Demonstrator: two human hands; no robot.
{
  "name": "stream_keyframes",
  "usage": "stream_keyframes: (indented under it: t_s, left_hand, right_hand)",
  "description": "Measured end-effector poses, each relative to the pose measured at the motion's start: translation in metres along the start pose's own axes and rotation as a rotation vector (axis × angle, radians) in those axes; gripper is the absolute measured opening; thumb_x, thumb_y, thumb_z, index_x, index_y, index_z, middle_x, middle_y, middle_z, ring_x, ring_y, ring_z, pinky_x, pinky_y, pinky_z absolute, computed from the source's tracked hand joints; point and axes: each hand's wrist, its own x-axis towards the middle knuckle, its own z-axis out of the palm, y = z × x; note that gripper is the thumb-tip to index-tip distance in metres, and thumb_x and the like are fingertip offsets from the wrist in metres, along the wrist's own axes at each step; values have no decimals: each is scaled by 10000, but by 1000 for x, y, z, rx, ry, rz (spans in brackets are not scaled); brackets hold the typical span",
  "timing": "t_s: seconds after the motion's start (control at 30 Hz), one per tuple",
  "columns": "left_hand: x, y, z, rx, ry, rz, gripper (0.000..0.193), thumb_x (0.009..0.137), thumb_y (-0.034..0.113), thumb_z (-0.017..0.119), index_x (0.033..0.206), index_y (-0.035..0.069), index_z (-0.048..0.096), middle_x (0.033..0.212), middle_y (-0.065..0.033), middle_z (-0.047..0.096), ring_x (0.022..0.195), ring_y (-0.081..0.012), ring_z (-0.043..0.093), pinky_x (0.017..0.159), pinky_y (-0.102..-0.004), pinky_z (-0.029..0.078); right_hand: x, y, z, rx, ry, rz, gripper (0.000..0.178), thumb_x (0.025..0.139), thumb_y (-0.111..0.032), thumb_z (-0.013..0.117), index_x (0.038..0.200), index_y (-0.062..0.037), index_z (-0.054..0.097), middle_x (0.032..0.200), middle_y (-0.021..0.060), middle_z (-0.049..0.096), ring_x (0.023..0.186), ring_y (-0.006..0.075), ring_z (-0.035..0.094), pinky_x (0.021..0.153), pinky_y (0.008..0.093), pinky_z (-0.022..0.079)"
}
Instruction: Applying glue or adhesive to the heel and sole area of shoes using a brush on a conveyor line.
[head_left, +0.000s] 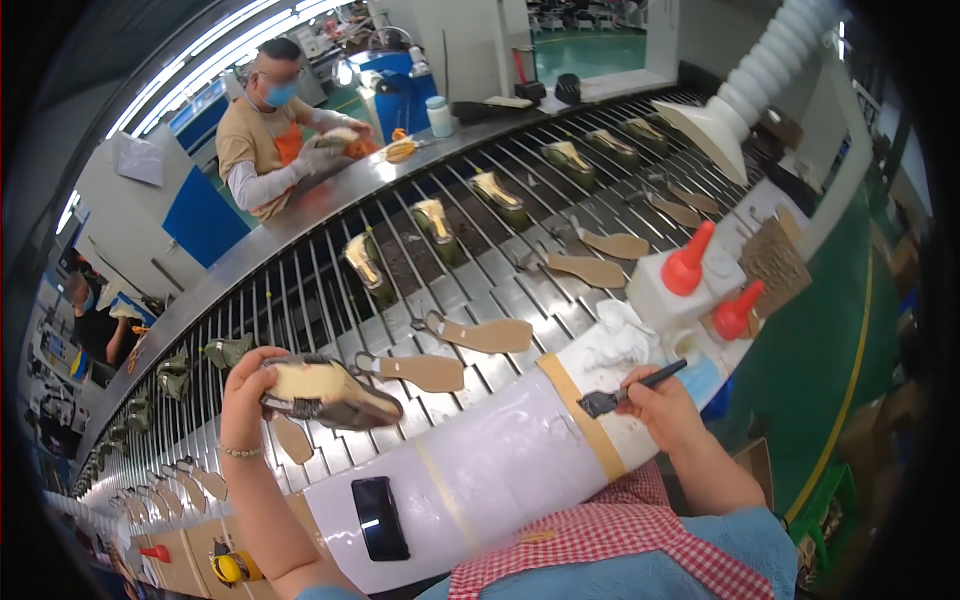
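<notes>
My left hand [243,400] is closed round a dark green shoe upper [330,392] on its last. The shoe's pale, cream underside faces up and its narrower end points right, above the conveyor. In my right hand [662,408] is a brush [600,402] with a black handle and dark bristles, which point left. Brush and shoe are well apart. Below the hands lies a white-covered work board [480,480] with a tan tape strip. Flat tan soles [485,337] rest on the conveyor just beyond the shoe, each beside a metal hook.
Several lasted shoe uppers [435,228] stand along the slatted conveyor [330,310]. White bottles with red nozzles [686,265] and a crumpled white cloth [622,335] are at the right. A phone [380,520] lies on the board. A co-worker [275,140] handles a shoe across the conveyor. A white duct hood [710,130] hangs at upper right.
</notes>
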Motion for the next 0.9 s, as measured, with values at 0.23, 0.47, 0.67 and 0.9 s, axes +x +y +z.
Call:
stream_keyframes:
  t_s: [0.23, 0.47, 0.67, 0.9]
  left_hand:
    - [-20, -85, 80, -37, -356, -510, 327, 827, 253, 521, 1041, 18, 596, 766, -44, 598, 554, -116, 539, 476, -224, 435]
    - [-90, -129, 155, 56, -370, -492, 691, 738, 269, 760, 1278, 49, 390, 1108, -83, 569, 941, -178, 584, 781, -330, 501]
    - [-117, -126, 174, 49, -423, -573, 599, 685, 134, 780, 1195, 6, 494, 1060, -60, 602, 934, -173, 586, 862, -310, 465]
    - [-129, -119, 178, -537, -278, -421, 509, 727, 87, 686, 1195, 10, 502, 1100, -62, 584, 1001, -173, 560, 899, -300, 434]
  right_hand:
    - [-16, -79, -39, -881, 134, -470, 154, 774, -24, 684, 899, -39, 596, 839, 0, 592, 785, 82, 545, 733, 230, 434]
    - [-1, -100, -98, -1249, 265, -449, 211, 720, -85, 732, 871, -24, 597, 828, 58, 636, 796, 175, 610, 734, 302, 466]
    - [19, -82, -122, -1482, 251, -363, 214, 716, -75, 705, 905, -33, 614, 837, 118, 658, 827, 281, 639, 740, 349, 484]
    - [19, -85, -121, -1389, 225, -365, 204, 709, -57, 686, 898, -34, 613, 841, 127, 653, 833, 292, 633, 742, 361, 478]
